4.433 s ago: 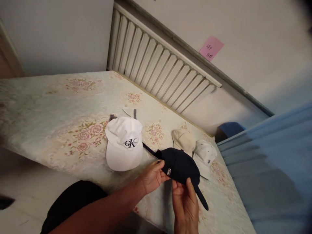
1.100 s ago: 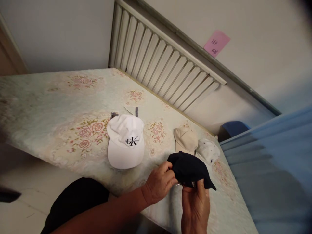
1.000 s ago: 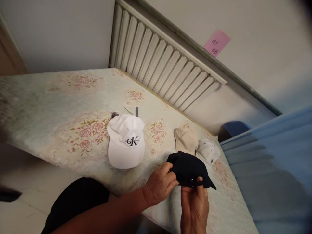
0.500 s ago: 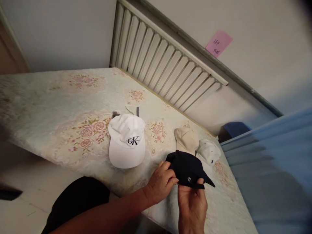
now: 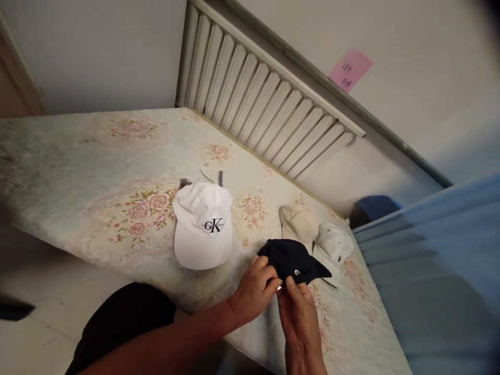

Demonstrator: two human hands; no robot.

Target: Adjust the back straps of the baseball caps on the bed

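Note:
A black cap (image 5: 291,258) is held between my two hands, over the near side of the bed. My left hand (image 5: 258,286) is closed on the cap's lower left edge. My right hand (image 5: 299,307) pinches the lower edge from below, thumb on top, close to my left fingertips. A small metal eyelet shows on the cap just above my right thumb, and a bit of shiny metal shows between the hands. To the left lies a white cap (image 5: 205,224) with a black "CK" print, its brim toward me and its back strap undone.
A beige cap (image 5: 299,221) and an off-white cap (image 5: 334,242) lie behind the black one on the flowered bed cover (image 5: 128,156). A radiator (image 5: 258,94) runs along the wall. A blue curtain (image 5: 441,260) hangs at the right, and a dark blue object (image 5: 377,207) sits behind it.
My right hand has moved left and up along the cap's edge, nearer my left hand. The black cap has shifted slightly left, uncovering more of the off-white cap's brim.

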